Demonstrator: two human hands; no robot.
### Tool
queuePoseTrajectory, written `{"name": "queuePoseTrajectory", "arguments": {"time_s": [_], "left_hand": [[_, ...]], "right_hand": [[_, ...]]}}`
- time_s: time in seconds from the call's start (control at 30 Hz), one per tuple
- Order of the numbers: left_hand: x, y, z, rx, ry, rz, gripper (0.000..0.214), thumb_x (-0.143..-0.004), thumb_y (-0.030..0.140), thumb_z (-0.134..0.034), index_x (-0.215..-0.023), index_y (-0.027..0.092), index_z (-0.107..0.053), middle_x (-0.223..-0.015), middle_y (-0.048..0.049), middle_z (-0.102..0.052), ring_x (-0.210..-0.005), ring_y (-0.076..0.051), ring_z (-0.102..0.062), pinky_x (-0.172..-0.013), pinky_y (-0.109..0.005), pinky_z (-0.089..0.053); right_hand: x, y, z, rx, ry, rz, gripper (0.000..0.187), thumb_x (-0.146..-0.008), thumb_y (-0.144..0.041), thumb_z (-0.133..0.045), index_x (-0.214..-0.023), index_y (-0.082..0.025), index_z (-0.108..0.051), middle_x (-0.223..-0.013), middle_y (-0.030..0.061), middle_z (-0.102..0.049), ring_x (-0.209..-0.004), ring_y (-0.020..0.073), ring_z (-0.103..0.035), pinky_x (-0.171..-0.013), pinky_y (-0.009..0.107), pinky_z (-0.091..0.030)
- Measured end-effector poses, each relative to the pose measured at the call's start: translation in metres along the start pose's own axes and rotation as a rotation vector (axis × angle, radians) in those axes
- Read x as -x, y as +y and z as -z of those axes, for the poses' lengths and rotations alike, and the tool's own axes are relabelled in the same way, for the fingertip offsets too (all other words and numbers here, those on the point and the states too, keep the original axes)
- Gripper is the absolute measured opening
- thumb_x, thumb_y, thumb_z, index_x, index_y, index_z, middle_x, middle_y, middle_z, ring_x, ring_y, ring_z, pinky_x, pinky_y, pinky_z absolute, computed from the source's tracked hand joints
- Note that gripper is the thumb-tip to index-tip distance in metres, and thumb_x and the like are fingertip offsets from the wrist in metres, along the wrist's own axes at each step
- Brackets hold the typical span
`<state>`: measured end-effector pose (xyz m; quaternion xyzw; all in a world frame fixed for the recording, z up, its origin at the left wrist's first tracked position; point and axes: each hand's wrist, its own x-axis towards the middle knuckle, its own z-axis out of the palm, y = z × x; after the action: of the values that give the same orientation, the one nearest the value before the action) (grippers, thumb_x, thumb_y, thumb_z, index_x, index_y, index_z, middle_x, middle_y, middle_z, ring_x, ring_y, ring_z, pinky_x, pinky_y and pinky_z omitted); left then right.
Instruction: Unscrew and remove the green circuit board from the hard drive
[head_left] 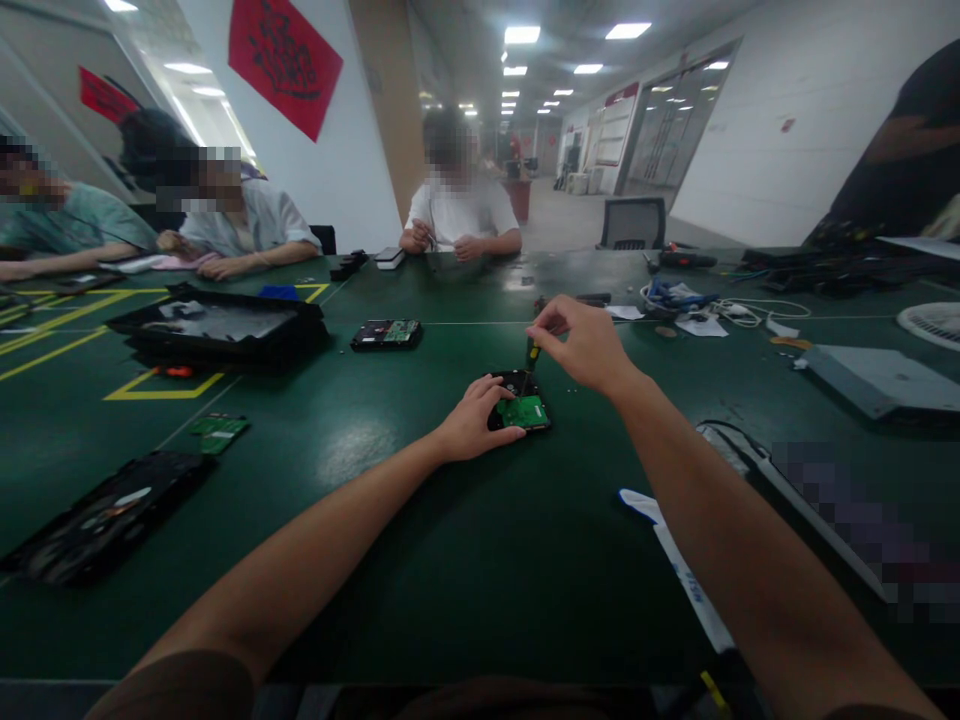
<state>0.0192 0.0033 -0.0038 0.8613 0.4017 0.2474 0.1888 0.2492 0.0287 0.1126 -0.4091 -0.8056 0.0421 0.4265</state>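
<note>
A hard drive (523, 410) with a green circuit board on top lies on the green table (465, 560) in front of me. My left hand (472, 420) rests on its left side, fingers curled over the edge to steady it. My right hand (581, 343) is closed around the handle of a screwdriver (531, 355) that stands upright, its tip down on the drive's far end.
Another hard drive (387, 334) lies farther back. A black tray (217, 330) sits left, a loose green board (217, 430) and a dismantled black device (105, 515) nearer left. Cables (697, 300) and a grey case (877, 375) lie right. Three people sit across the table.
</note>
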Motion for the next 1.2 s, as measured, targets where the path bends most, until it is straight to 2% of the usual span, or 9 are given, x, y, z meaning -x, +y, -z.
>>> {"name": "queuePoseTrajectory", "arguments": {"time_s": [0.37,0.63,0.83,1.2], "left_hand": [[0.000,-0.002,-0.002,0.007,0.005,0.004,0.066,-0.083,0.062,-0.074,-0.135,0.025,-0.057,-0.162,-0.0143,-0.040,-0.157,-0.037,-0.025,-0.125,-0.061,-0.028],[0.000,-0.002,-0.001,0.007,0.011,-0.004,0.066,-0.083,0.062,-0.074,-0.135,0.024,-0.057,-0.161,-0.0151,-0.041,-0.157,-0.037,-0.026,-0.126,-0.059,-0.028],[0.000,-0.001,-0.001,0.000,0.007,-0.001,0.066,-0.083,0.062,-0.074,-0.134,0.024,-0.057,-0.161,-0.0156,-0.041,-0.156,-0.038,-0.026,-0.125,-0.060,-0.029],[-0.001,-0.004,-0.003,-0.027,0.004,-0.011,0.066,-0.084,0.063,-0.072,-0.135,0.022,-0.057,-0.161,-0.0152,-0.041,-0.156,-0.037,-0.026,-0.127,-0.057,-0.027]], "right_hand": [[-0.003,-0.005,0.004,0.025,-0.039,0.014,0.026,-0.088,-0.046,-0.075,-0.088,-0.023,-0.063,-0.086,0.0061,-0.073,-0.079,0.0240,-0.068,-0.074,0.041,-0.054],[-0.003,-0.006,0.009,0.055,-0.077,0.038,0.022,-0.090,-0.042,-0.074,-0.086,-0.023,-0.067,-0.086,0.0052,-0.073,-0.078,0.0230,-0.067,-0.074,0.041,-0.053],[-0.006,-0.005,0.010,0.080,-0.101,0.062,0.011,-0.090,-0.031,-0.073,-0.087,-0.022,-0.067,-0.087,0.0053,-0.073,-0.079,0.0230,-0.067,-0.075,0.041,-0.053],[-0.017,-0.009,0.030,0.159,-0.253,0.028,0.012,-0.088,-0.031,-0.073,-0.088,-0.019,-0.070,-0.085,0.0065,-0.076,-0.081,0.0235,-0.071,-0.075,0.036,-0.052]]}}
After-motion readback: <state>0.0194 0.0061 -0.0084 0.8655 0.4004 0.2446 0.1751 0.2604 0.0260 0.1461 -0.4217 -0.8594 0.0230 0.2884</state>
